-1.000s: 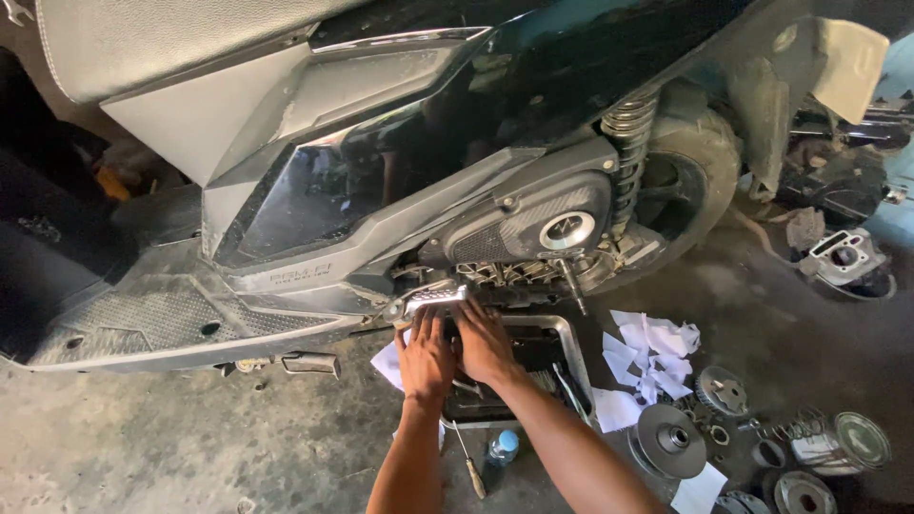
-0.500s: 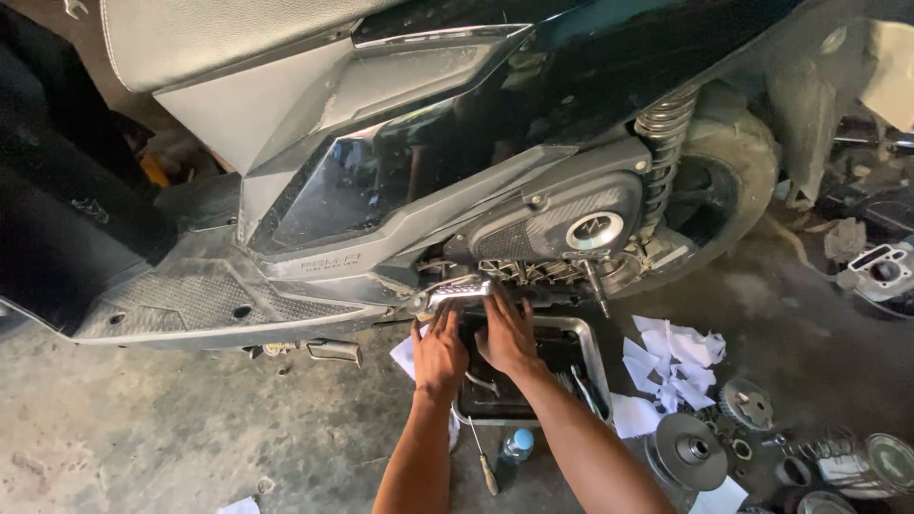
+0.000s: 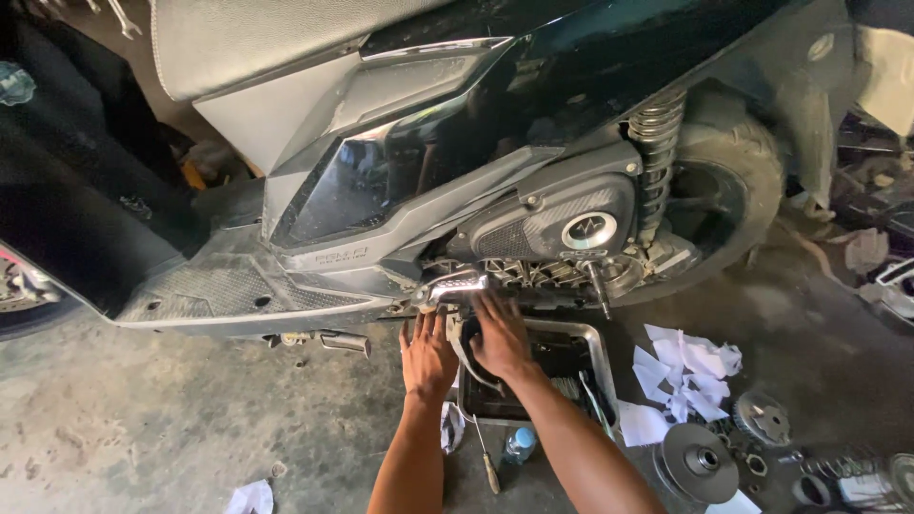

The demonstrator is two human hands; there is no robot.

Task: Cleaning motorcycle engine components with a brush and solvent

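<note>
**Two hands under a scooter's engine case**

A scooter (image 3: 447, 181) stands over a stained concrete floor (image 3: 143, 428), its side panels glossy dark plastic and matte grey, with a ribbed, mesh-textured engine cover (image 3: 562, 224) and a coiled rear spring (image 3: 652, 143) beside the rubber tyre (image 3: 733, 181).

Both hands reach up under the engine. The left hand (image 3: 427, 357) is spread flat, fingers extended upward, its tips touching the underside just below a shiny ribbed metal footpeg (image 3: 459, 284). The right hand (image 3: 500, 335) lies beside it, fingers loosely curled toward the dark metal beneath the case; whether it grips anything I cannot tell, as the fingertips are hidden.

Directly below the hands sits a rectangular metal tray (image 3: 602, 354), dark and oily inside. A screwdriver (image 3: 487, 462) and a small plastic bottle (image 3: 519, 444) lie by it. Crumpled white paper (image 3: 681, 376) and round metal drive parts (image 3: 700, 460) lie to the right.
</note>
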